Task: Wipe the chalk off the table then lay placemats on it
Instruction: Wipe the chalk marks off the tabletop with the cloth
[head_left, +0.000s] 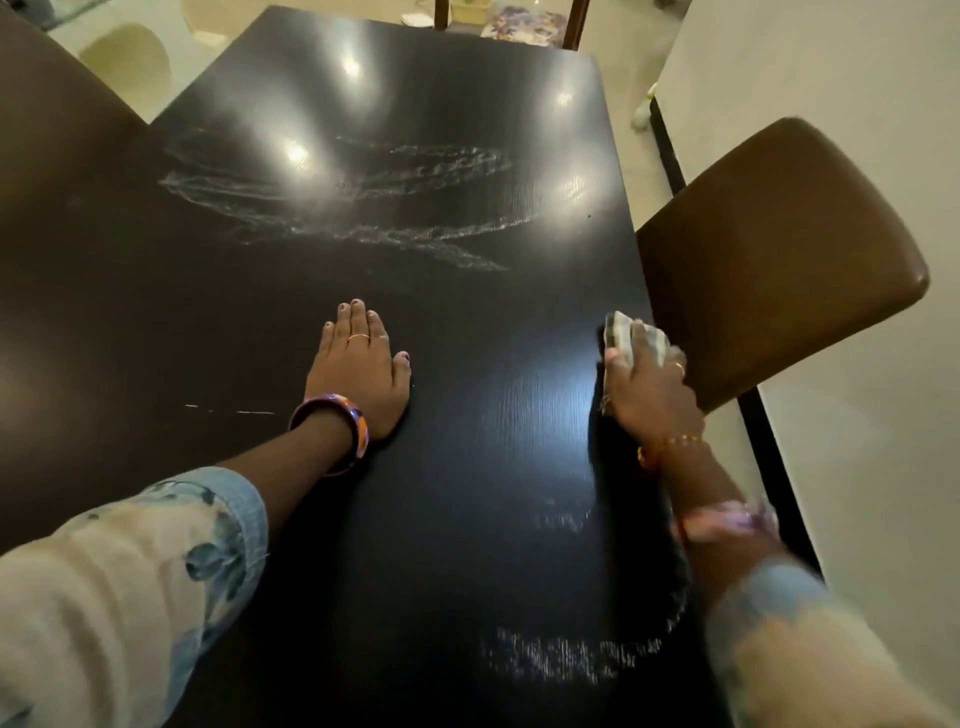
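The dark glossy table (467, 415) fills the view. White chalk smears (363, 208) spread across its middle. A fainter chalk patch (566, 654) lies near the front right, and a thin chalk line (254, 413) sits at the left. My left hand (358, 374) lies flat on the table, palm down, holding nothing. My right hand (649, 384) is at the right edge, closed on a chalky duster (623, 335) pressed against the tabletop. No placemats are in view.
A brown padded chair (779, 249) stands close against the table's right edge, by my right hand. Another brown chair (57, 156) is at the left. A white wall (857, 467) runs along the right. A floral cushion (524, 23) lies beyond the far end.
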